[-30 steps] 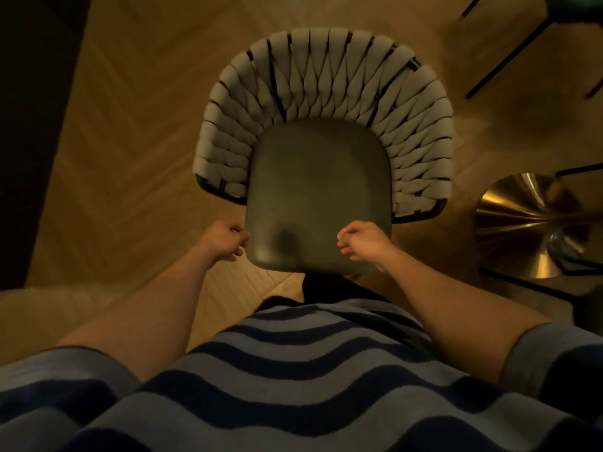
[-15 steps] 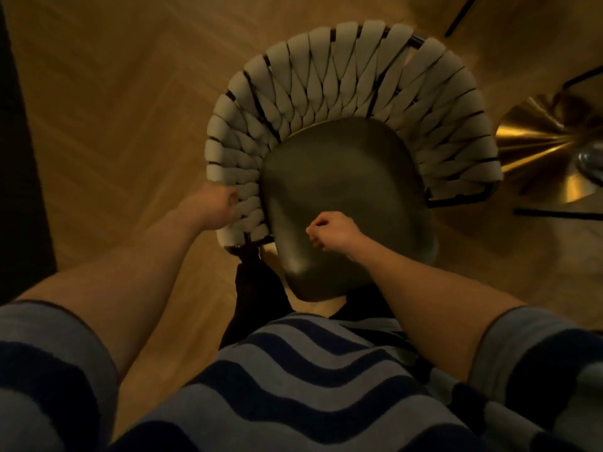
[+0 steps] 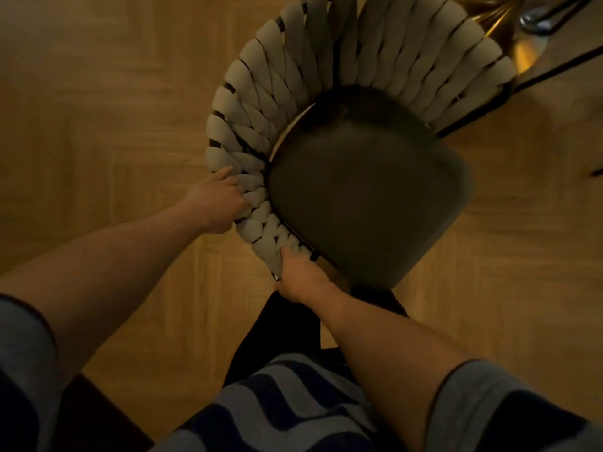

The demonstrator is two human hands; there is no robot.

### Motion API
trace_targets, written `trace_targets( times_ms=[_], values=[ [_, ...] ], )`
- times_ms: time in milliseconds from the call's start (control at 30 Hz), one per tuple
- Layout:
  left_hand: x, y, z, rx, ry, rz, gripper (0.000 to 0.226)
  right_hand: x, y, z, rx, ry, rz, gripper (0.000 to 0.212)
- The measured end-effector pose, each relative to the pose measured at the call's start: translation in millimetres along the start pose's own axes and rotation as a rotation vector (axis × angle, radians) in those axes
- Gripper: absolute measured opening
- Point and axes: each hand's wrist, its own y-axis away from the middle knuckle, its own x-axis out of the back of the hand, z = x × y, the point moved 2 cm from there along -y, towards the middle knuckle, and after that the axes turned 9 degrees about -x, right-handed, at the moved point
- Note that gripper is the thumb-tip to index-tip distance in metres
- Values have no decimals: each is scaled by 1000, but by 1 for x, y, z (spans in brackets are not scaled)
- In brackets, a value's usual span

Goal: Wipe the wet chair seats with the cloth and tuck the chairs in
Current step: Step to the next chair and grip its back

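Your left hand (image 3: 218,202) and right hand (image 3: 301,279) each curl a tight grip round the woven backrest (image 3: 293,102) of the one chair (image 3: 365,197), standing turned on the wooden floor (image 3: 98,125) before you.

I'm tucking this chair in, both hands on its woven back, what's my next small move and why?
Probably keep swinging the chair toward the brass table base beyond it. The left hand and right hand both grip the woven backrest, and no cloth is in view.

one head-worn wide-angle view looks steeply down, close over the chair (image 3: 359,177) and wooden floor (image 3: 98,125).
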Motion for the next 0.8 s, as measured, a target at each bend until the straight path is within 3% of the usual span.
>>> trace_targets(
  times_ms=[133,267,433,567,667,800],
  values=[
    [3,-2,3,-3,-4,69,34,-6,6,3,-7,39,116,48],
    [20,-10,31,35,43,64,32,2,22,34,-20,39,130,57],
    [62,-30,100,19,122,93,23,18,55,117,-62,48,199,63],
    [99,-59,168,-43,124,120,29,31,76,194,-112,42,244,54],
    [123,-81,218,-65,178,206,29,43,93,251,-182,86,391,40],
    [142,-106,257,-85,285,287,30,61,105,291,-280,141,439,22]
  ],
)
